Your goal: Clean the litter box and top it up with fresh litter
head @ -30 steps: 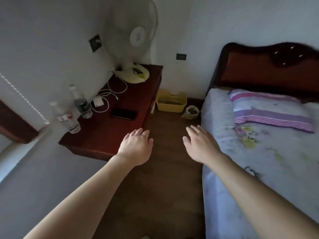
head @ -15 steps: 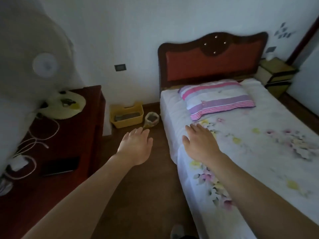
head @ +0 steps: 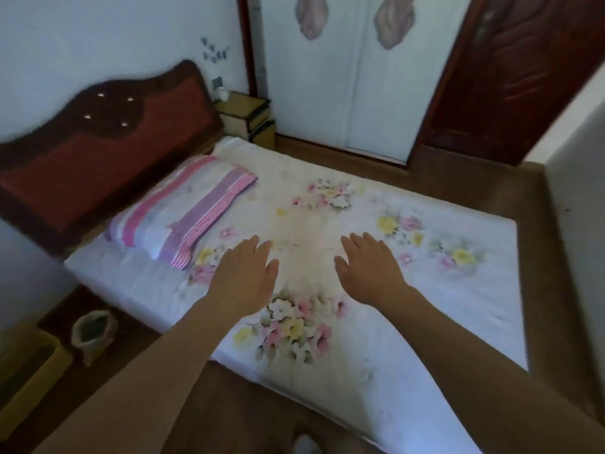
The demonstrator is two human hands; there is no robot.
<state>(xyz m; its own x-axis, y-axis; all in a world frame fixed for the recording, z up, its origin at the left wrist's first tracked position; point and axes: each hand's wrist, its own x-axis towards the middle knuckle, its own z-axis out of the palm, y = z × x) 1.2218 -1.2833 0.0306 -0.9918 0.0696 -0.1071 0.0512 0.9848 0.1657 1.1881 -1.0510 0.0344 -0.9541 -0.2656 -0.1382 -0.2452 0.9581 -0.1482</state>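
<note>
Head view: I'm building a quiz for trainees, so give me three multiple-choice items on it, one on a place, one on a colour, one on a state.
1. Where is the small open-topped sack of litter?
A. on the bed
B. on the floor left of the bed
C. by the door

2. What colour is the padded headboard panel?
A. red
B. green
C. white

3. What are the left hand and right hand doing?
A. both gripping a scoop
B. one holding the sack
C. both open and empty

Key: 1 B, it stands on the brown floor beside the yellow plastic litter box; 2 A, red in a dark wooden frame; 3 C, fingers spread above the floral bedsheet, holding nothing.
</note>
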